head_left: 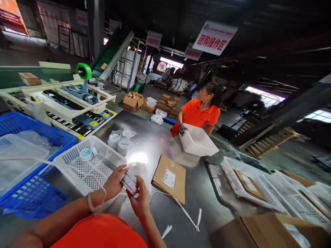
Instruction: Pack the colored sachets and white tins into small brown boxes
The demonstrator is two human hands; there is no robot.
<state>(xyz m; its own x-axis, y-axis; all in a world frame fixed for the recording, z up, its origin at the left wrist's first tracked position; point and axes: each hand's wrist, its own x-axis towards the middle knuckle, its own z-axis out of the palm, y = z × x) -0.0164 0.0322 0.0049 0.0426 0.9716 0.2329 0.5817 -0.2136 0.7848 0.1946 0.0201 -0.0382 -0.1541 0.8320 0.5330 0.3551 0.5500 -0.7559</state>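
A small clear package (129, 181) is held between my two hands, above the metal table's near side. My left hand (115, 182) grips its upper left end, fingers closed on it. At its right side, my right hand (140, 196) has fingers and thumb wrapped around the edge. Just left of the hands, a white perforated basket (74, 172) holds a round tub with a pale blue lid (86, 154). Several white tubs in clear wrap (123, 146) stand behind the basket. Right of my hands lies a flat brown cardboard box (169, 177) with a white label.
Across the table a person in orange (199, 113) holds a white bin (198, 141). A blue crate (33, 186) is at the left, with a roller conveyor (85, 124) behind. White strapping (184, 210) lies near the box. Trays (250, 182) and an open carton (258, 230) are at the right.
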